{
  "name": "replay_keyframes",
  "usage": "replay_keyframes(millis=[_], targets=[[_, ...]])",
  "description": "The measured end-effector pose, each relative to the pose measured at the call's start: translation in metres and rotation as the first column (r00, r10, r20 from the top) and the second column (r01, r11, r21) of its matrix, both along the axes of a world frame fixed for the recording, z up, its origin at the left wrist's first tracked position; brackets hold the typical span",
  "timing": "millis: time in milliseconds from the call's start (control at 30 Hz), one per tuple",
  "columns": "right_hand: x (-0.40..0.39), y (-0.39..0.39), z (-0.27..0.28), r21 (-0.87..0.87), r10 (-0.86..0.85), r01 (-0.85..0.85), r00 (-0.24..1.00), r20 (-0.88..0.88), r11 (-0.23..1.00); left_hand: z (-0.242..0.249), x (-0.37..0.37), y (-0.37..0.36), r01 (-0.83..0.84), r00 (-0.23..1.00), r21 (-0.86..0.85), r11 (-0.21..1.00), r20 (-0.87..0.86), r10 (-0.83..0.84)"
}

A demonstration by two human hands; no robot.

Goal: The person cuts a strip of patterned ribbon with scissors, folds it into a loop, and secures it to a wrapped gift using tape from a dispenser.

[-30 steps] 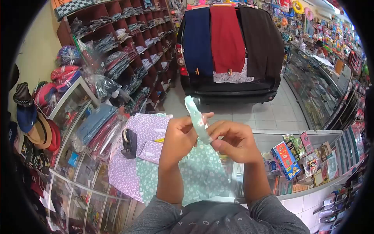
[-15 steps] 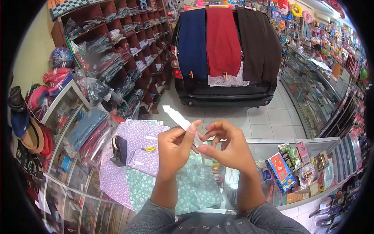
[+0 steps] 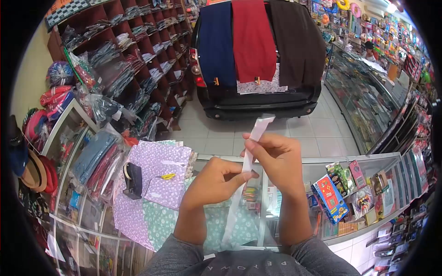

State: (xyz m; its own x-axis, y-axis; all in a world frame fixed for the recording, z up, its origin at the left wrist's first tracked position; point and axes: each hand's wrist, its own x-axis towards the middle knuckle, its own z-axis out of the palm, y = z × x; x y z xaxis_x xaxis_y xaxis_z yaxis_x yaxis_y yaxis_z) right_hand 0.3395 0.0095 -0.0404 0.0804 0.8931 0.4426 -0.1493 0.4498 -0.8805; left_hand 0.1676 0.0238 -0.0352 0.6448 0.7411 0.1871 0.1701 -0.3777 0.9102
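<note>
A long white strip [image 3: 260, 127], paper or ribbon, runs slantwise between my hands, with its lower part hanging toward the counter. My left hand [image 3: 215, 183] pinches it near the middle between thumb and fingers. Higher up, my right hand [image 3: 277, 162] is closed on it close to its folded-looking top end. Beneath my hands lies green floral cloth [image 3: 165, 225], beside folded lilac floral cloth [image 3: 159, 156]. On the lilac cloth rest yellow-handled scissors [image 3: 167, 176] and a black tape dispenser [image 3: 133, 181].
The glass counter [image 3: 268, 216] carries a blue-red boxed toy [image 3: 330, 198] and small packets on the right. Bagged garments [image 3: 94, 158] lie at left. Beyond stands a black car [image 3: 258, 103] draped with navy, red and dark trousers. A person [image 3: 369, 53] is at the far right.
The strip has turned, its top end swinging from upper left to upper right. My right hand has moved up it, my left hand lower, and a long tail now hangs below.
</note>
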Motion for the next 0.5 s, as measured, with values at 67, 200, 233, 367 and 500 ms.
replay_keyframes(millis=[67, 200, 233, 367, 500], targets=[[0.003, -0.005, 0.003, -0.019, -0.081, 0.08, 0.994, -0.073, 0.997, 0.005, 0.003, -0.002, 0.014, 0.998, -0.056, 0.998, -0.059, -0.017], [0.009, -0.008, 0.005, 0.068, -0.207, 0.21, 0.977, -0.049, 0.975, 0.004, 0.009, -0.003, 0.046, 0.999, -0.151, 0.987, -0.004, -0.047], [0.01, -0.007, 0.004, 0.068, -0.211, 0.214, 0.976, -0.051, 0.975, 0.001, 0.01, -0.002, 0.093, 0.994, -0.167, 0.982, 0.075, -0.082], [0.013, -0.003, 0.005, 0.198, -0.317, 0.327, 0.945, -0.082, 0.924, 0.01, 0.012, -0.006, 0.073, 0.995, -0.261, 0.963, 0.081, -0.054], [0.021, -0.004, 0.003, 0.363, -0.417, 0.373, 0.908, 0.049, 0.854, -0.004, 0.013, 0.001, 0.13, 0.98, -0.099, 0.987, 0.165, -0.112]])
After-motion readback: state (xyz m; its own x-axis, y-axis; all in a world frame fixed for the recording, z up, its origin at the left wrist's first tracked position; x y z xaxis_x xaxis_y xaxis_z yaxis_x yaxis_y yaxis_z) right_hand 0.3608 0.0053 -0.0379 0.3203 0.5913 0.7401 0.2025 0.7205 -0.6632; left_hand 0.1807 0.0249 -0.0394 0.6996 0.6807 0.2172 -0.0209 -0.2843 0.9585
